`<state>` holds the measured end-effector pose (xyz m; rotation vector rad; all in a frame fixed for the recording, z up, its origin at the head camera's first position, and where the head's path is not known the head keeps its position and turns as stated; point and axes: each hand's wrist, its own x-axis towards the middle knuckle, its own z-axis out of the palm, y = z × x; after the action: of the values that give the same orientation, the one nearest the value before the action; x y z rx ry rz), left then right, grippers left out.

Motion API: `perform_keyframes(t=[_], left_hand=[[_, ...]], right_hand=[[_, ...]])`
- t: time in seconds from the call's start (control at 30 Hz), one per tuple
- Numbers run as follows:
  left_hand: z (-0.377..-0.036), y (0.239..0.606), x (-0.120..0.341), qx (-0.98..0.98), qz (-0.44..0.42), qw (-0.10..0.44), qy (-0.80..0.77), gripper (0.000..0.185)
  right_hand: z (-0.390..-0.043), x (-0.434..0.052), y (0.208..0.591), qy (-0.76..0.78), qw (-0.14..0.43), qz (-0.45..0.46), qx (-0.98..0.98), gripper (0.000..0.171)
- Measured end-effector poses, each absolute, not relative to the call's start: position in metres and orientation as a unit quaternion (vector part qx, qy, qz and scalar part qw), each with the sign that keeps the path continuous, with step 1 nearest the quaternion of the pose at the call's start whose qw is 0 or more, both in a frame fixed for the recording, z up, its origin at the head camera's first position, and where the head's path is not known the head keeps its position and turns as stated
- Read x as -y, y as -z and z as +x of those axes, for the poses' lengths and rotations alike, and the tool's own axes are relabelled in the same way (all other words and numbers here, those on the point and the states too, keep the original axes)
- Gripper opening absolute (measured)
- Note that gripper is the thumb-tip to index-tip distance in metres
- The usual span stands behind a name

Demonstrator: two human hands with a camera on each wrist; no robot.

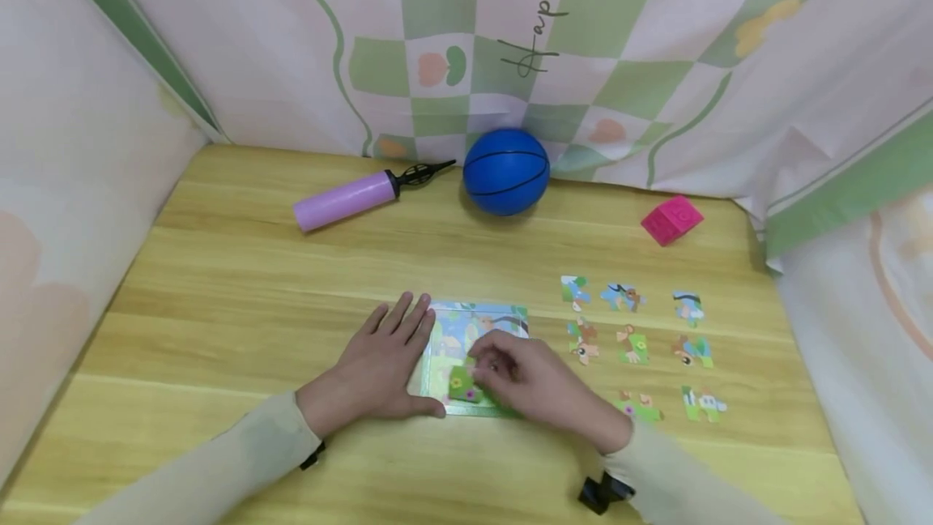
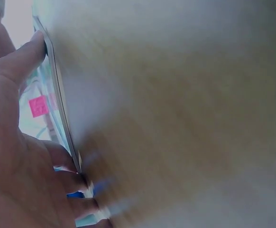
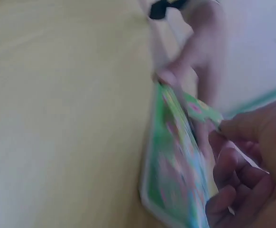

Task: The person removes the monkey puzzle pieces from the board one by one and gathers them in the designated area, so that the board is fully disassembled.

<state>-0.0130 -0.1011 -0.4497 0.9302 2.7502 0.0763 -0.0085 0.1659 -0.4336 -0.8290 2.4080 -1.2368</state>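
Note:
A puzzle board (image 1: pixel 477 409) with a green border and a printed picture lies on the table. My left hand (image 1: pixel 375 367) is spread flat along its left side, thumb at the lower left corner and fingertips at the upper left. In the left wrist view the thumb (image 2: pixel 33 50) touches the board's edge. Over the board, my right hand (image 1: pixel 528 379) pinches a green puzzle piece (image 1: pixel 464 384) with flowers between thumb and fingertips. Seen from the right wrist, that piece (image 3: pixel 202 110) is tilted above the board's surface. The right hand hides much of the board's right half.
Several loose puzzle pieces (image 1: pixel 632 344) lie spread to the right of the board. Along the back stand a purple hand pump (image 1: pixel 346 201), a blue ball (image 1: pixel 506 172) and a pink block (image 1: pixel 672 220). Patterned curtains (image 1: pixel 437 23) border the table.

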Motion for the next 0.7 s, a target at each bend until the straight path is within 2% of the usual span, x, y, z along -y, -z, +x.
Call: perform_keyframes(t=[0.17,0.37,0.7], left_hand=[[-0.012,0.451,0.101,-0.94,0.321,0.114,-0.025,0.127],[-0.012,0.448,0.102,-0.94,0.318,0.119,-0.028,0.126],[-0.012,0.449,0.102,-0.939,0.318,0.126,-0.037,0.126]], right_hand=[[0.001,-0.225,0.421,0.45,0.187,-0.256,-0.835,0.016],[0.019,-0.281,0.416,0.425,0.19,-0.232,-0.854,0.013],[0.022,-0.298,0.426,0.367,0.143,-0.228,-0.89,0.013]])
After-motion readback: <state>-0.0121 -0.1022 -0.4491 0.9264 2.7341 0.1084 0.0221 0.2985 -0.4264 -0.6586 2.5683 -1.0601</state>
